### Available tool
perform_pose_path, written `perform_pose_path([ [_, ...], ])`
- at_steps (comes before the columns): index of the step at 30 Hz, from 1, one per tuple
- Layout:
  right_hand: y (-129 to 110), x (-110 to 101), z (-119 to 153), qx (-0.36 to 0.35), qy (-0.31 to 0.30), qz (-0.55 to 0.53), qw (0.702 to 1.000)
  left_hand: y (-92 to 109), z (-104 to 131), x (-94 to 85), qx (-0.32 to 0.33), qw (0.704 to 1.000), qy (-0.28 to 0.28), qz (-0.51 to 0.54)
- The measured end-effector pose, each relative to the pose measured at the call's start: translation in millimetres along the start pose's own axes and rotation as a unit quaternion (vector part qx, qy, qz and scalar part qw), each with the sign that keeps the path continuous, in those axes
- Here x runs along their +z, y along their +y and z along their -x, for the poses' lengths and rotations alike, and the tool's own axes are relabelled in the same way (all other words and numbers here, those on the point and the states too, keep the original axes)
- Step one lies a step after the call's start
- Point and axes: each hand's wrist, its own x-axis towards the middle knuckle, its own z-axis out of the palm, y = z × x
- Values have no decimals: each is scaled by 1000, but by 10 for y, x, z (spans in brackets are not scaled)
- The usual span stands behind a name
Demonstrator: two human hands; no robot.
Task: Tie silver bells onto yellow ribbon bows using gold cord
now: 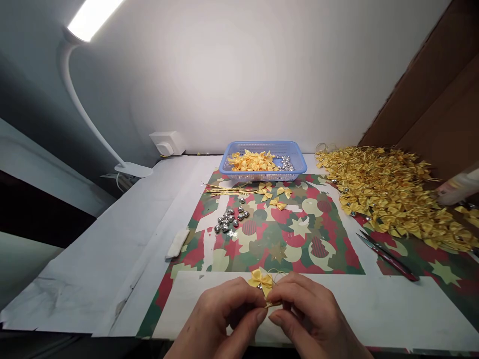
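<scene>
Close to the table's front edge, my left hand [226,316] and my right hand [312,314] meet, each with thumb and fingers pinched together. Between their fingertips runs a thin gold cord [274,304]. Just beyond the fingers is a yellow ribbon bow [261,279], with a bit of silver under it that looks like a bell. A thin loop of cord rises beside the bow, above my right fingers. The fingers partly cover the cord and the lower part of the bow.
Silver bells [228,219] lie mid-table. Behind them are gold cords [228,191], loose bows [277,203] and a blue basket [263,176]. At right are a red-handled pointed tool [392,262] and a pile of bows [389,189]. A lamp [86,107] stands left.
</scene>
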Motion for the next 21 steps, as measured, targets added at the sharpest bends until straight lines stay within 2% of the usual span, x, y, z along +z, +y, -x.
perform_pose_path([
  [3, -1, -11, 7, -5, -9, -6, 1000, -11, 0, -3, 14, 1000, 0, -14],
  [8, -33, -5, -32, -29, 19, -12, 999, 4, -21, 5, 31, 999, 7, -25],
  [11, -33, 0, -47, -34, 16, -2, 999, 5, -25, 3, 45, 999, 6, -22],
  [21, -7, -9, 1, -2, -9, -1, 1000, -19, 6, 3, 58, 998, 10, -30],
])
